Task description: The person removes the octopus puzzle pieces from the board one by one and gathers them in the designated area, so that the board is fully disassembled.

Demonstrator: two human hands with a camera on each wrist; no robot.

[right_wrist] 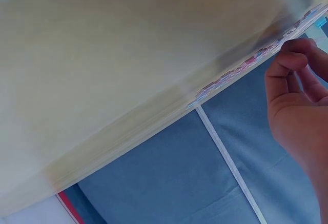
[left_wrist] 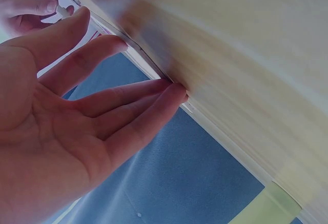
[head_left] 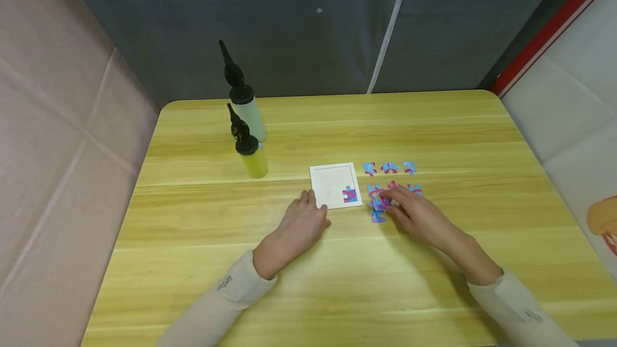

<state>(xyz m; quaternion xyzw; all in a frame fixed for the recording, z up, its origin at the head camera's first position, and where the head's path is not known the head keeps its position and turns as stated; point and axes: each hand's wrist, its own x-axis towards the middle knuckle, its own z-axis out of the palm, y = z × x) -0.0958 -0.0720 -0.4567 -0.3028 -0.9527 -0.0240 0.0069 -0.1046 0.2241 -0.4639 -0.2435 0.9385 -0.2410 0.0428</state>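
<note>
A square white puzzle tray (head_left: 329, 182) lies mid-table with one purple-and-blue jigsaw piece (head_left: 350, 195) in its lower right corner. The extended fingers of my left hand (head_left: 301, 222) touch the tray's lower left edge; in the left wrist view they are nearly straight. To the right of the tray, my right hand (head_left: 424, 220) pinches a puzzle piece (head_left: 385, 202) between thumb and fingers. The left wrist view shows the pale side of this held piece (left_wrist: 62, 12). Several loose pieces lie around and under the right fingers, partly hidden by them.
Three pieces stand in a row, with a middle one (head_left: 389, 167), above the right hand. At the left stand a yellow bottle (head_left: 255, 165) and a taller pale green bottle (head_left: 251, 119), both with black pump tops. A dark curtain (head_left: 289, 25) hangs behind the wooden table (head_left: 193, 240).
</note>
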